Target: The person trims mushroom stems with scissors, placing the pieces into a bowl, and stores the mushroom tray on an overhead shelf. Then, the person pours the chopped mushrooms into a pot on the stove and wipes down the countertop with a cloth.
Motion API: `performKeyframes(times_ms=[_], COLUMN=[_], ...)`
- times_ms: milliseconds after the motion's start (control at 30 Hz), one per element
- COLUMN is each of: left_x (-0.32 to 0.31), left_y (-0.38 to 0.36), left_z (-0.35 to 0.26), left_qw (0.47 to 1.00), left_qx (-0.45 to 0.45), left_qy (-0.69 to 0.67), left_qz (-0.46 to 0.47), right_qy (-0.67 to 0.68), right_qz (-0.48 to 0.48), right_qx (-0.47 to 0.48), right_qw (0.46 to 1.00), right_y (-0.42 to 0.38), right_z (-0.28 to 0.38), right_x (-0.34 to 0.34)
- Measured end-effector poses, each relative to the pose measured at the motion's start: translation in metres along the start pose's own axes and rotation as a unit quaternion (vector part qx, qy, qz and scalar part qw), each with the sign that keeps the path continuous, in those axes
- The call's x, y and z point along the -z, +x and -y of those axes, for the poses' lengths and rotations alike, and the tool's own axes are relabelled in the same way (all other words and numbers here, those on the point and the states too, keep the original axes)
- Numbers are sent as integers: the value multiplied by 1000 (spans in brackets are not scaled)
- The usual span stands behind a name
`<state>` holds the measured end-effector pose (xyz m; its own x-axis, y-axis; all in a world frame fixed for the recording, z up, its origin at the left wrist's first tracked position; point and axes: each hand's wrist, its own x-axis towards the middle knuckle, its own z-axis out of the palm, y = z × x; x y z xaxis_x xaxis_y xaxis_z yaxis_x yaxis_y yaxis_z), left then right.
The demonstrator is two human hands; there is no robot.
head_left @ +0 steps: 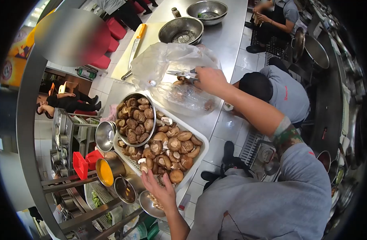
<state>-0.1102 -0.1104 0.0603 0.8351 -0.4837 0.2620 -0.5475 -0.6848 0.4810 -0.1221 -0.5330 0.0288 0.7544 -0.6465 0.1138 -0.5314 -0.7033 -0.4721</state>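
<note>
My right hand (210,81) grips a pair of scissors (181,73), blades pointing left over a clear plastic bag (149,66) with a few mushrooms inside. My left hand (161,191) is low beside the mushroom basket, fingers spread, its fingertips close to a mushroom (143,161) with a pale stem; contact is hard to make out. Brown mushrooms (174,144) fill the white plastic basket (206,149). On the basket's corner rests a metal bowl (154,117) full of mushroom caps (134,120). Below my left hand, a metal bowl (146,203) holds pale cut pieces.
A knife (134,48) with an orange handle lies on a cutting board (123,61). Metal bowls (180,26) stand at the table's far end. Another person (285,92) bends close on the right. Pots with orange (105,172) and dark contents are at lower left.
</note>
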Motion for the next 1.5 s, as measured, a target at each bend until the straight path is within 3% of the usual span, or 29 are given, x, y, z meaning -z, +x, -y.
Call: performKeyframes(times_ms=[33,133,167,200,267,400,433,533,700,833,967,1500], left_x=[5,17,14,14,21,48,49,68,102,122,130,132], left_y=[1,3,-1,-7,-17,-37,-51,-69,-99,-109,-119,-145], left_z=[-10,-21,-19,-21,-30,-31,-15,23,70,103,127,175], left_qw=[999,994,990,972,899,702,688,674,722,729,729,711], left_qx=[-19,-36,-42,9,105,196,227,247,306,316,320,320], left_qy=[21,-83,-125,-221,-403,-648,-655,-640,-603,-603,-604,-626], left_qz=[-19,65,55,83,137,220,214,275,145,74,49,17], right_qy=[12,80,123,165,297,357,362,367,353,306,261,142], right_qz=[5,10,39,68,115,264,262,253,263,252,285,190], right_qx=[1,-9,1,10,110,148,154,156,117,124,83,158], right_qw=[1000,997,992,984,942,884,881,882,890,910,919,958], right_y=[-12,-53,-71,-92,-132,-206,-223,-263,-308,-344,-373,-393], right_z=[7,27,41,57,84,151,164,197,225,233,258,290], right_x=[12,41,57,71,76,65,55,28,5,-14,-21,-40])
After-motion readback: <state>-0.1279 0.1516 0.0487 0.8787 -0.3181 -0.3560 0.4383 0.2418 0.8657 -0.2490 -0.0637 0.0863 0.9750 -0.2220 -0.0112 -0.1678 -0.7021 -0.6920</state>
